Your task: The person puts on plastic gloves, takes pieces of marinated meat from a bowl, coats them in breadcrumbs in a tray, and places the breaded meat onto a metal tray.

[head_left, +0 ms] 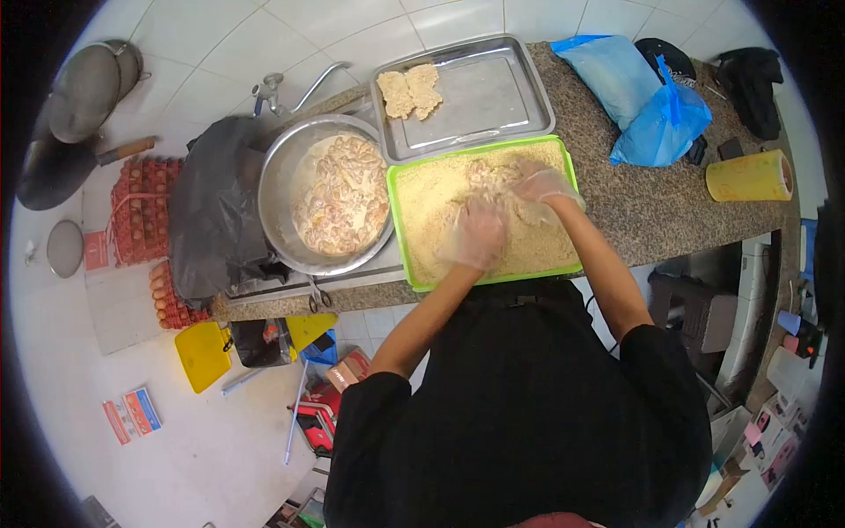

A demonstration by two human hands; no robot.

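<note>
A green-rimmed tray [393, 220] holds pale breadcrumbs [422, 194]. My left hand [480, 233], in a clear plastic glove and slightly blurred, lies on the crumbs near the middle with its fingers stretched out. Also gloved, my right hand [539, 183] rests on the crumbs at the right side, fingers extended leftward. Between and just beyond the hands is a crumb-covered lump [487, 174], partly buried; its kind is unclear. To the left, a large steel bowl [275, 216] contains raw meat pieces [339, 198] in a creamy, wet coating. Behind, breaded flat pieces [409, 91] lie on a metal tray [493, 97].
A tap [273, 88] stands behind the bowl. Scissors [319, 295] lie at the counter's front edge. Blue plastic bags [656, 119] and a yellow film roll [750, 176] sit to the right. On the left are a black bag [216, 211] and stacked egg trays [145, 211].
</note>
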